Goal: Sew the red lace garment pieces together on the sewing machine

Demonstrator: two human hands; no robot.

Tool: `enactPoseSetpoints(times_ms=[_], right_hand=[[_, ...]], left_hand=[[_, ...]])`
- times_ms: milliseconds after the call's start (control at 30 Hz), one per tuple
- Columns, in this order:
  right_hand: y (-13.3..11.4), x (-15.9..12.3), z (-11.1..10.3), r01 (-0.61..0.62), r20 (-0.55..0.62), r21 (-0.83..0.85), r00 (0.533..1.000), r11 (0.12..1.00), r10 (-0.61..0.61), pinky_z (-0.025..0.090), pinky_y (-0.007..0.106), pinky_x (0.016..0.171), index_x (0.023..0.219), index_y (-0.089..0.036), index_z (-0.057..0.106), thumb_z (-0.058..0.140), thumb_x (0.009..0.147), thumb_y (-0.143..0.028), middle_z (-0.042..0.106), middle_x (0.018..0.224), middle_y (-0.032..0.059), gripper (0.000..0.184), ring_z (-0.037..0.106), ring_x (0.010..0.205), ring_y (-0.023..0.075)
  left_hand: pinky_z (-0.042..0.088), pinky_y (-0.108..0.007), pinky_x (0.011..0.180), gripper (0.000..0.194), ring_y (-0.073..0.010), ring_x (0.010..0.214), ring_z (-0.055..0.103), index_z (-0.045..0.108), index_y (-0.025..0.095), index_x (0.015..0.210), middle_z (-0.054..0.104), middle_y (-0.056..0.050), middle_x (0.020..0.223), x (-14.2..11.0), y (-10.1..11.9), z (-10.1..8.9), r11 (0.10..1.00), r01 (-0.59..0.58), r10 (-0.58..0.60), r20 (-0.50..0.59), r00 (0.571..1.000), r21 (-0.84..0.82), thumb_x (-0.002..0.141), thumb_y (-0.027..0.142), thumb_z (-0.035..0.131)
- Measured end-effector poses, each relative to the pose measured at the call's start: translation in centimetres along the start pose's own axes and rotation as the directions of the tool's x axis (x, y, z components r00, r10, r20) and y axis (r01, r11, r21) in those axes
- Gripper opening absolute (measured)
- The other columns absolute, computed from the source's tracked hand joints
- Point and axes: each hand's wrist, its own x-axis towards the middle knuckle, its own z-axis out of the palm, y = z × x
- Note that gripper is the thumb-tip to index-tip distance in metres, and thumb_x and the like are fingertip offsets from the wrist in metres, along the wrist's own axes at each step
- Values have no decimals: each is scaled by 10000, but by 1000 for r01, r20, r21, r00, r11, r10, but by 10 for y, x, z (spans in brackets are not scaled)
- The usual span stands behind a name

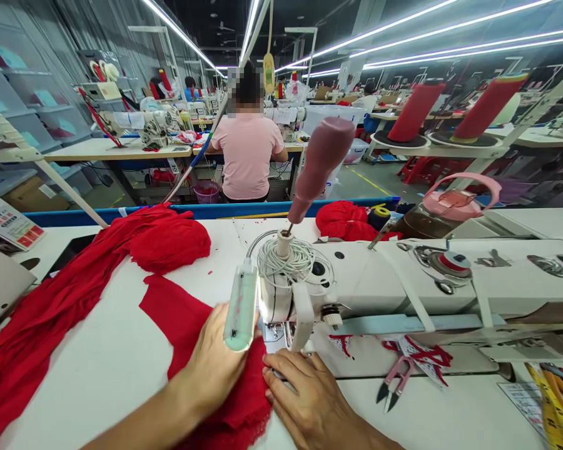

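A piece of red fabric [178,312] with a ruffled edge lies flat on the white table, its right side at the sewing machine's needle area [278,334]. My left hand [218,356] is on this fabric, with its fingers partly hidden behind a small pale-green lamp [241,309]. Just in front of the presser foot, my right hand [304,390] rests at the fabric's right edge with fingers bent. A slim grey metal tool [284,380] shows between those fingers; its kind I cannot make out.
Red cloth [89,275] is heaped at left. Pink-handled snips [395,381] and scraps lie at right. A pink-handled screwdriver [321,169] stands on the machine head. A pink-lidded bottle [443,209] is behind. A person [247,153] sits ahead, back turned.
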Motion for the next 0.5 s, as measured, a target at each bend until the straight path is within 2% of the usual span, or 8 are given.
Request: enactPoseSetpoints(times_ms=[67, 200, 300, 500], right_hand=[[1, -1, 1, 15, -5, -16, 1000, 1000, -15, 352, 377, 986, 1140, -182, 662, 497, 1019, -235, 723, 1165, 65, 211, 623, 1059, 222], [1, -1, 2, 22, -6, -30, 1000, 999, -22, 350, 381, 970, 1163, -175, 660, 463, 1034, -238, 722, 1190, 66, 244, 620, 1061, 222], [-1, -1, 2, 27, -23, -53, 999, 998, -28, 355, 385, 941, 1146, -178, 665, 457, 1043, -246, 736, 1160, 65, 243, 625, 1042, 220], [-3, -3, 6, -23, -33, -146, 999, 989, 19, 379, 410, 921, 1160, -190, 673, 506, 1014, -253, 732, 1176, 69, 230, 641, 977, 228]], left_hand=[[528, -357, 757, 225, -234, 837, 610, 605, 217, 1047, 662, -85, 967, -22, 10, 10, 1000, -16, 16, -19, 1000, -14, 1010, 204, 383], [533, -436, 929, 279, -278, 1079, 606, 561, 201, 1238, 631, -133, 1264, -46, 7, 30, 987, -145, 146, -21, 989, 66, 1007, 194, 405], [521, -425, 979, 240, -267, 1117, 598, 592, 221, 1189, 638, -116, 1222, -42, -3, 28, 987, -150, 148, 37, 988, 52, 1015, 234, 428], [535, -365, 952, 185, -239, 1064, 618, 626, 246, 1105, 642, -84, 1129, -17, -17, 12, 971, -239, 238, 111, 965, -3, 1014, 273, 467]])
